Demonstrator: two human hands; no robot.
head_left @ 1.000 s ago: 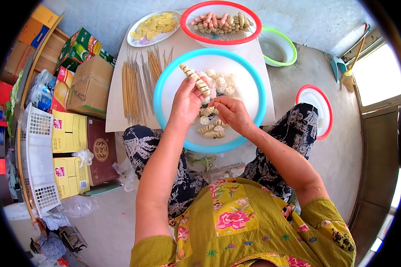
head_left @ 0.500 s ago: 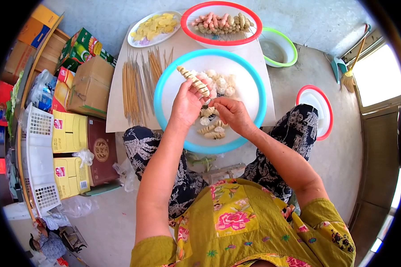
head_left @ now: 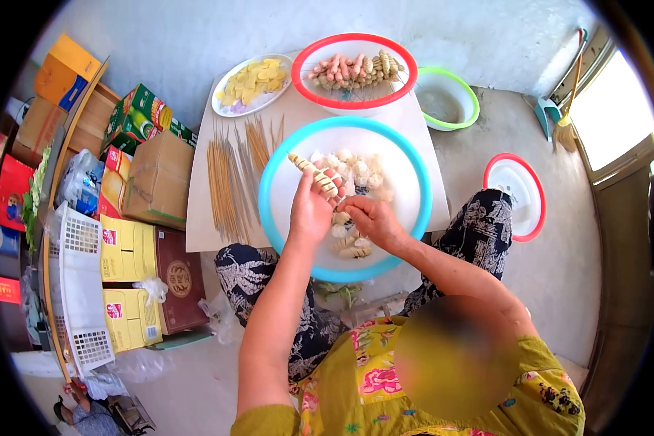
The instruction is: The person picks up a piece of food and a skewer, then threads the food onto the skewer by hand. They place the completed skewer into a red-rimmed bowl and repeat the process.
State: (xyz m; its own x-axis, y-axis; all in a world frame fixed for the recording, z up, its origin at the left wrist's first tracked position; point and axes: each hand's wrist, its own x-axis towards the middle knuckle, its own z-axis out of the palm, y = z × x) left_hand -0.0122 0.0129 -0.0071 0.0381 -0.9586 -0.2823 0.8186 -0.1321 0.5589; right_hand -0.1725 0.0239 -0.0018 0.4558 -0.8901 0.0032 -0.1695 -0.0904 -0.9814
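My left hand (head_left: 311, 211) is closed around a pale spiral-cut food piece (head_left: 307, 168) with dark stripes, tilted up to the left. Close to its lower end, my right hand (head_left: 376, 224) pinches with thumb and forefinger; what is between the fingertips is too small to make out. Both hands are over a white basin with a blue rim (head_left: 423, 195). Inside it lie whitish rounded pieces (head_left: 365, 168) and, nearer me, several striped pieces (head_left: 354, 251) like the held one.
Bamboo skewers (head_left: 220, 192) and greyish sticks (head_left: 245, 178) lie on the table (head_left: 200, 218). Behind are a plate (head_left: 220, 107) of yellow slices and a red-rimmed basin (head_left: 303, 86) with pink and greenish skewered pieces. Boxes (head_left: 152, 178) stand left; a green-rimmed basin (head_left: 472, 116) stands right.
The view has tilted, so the table and basins sit lower in the picture. Both hands keep nearly the same hold on the striped piece. A blurred round patch now covers part of the shirt.
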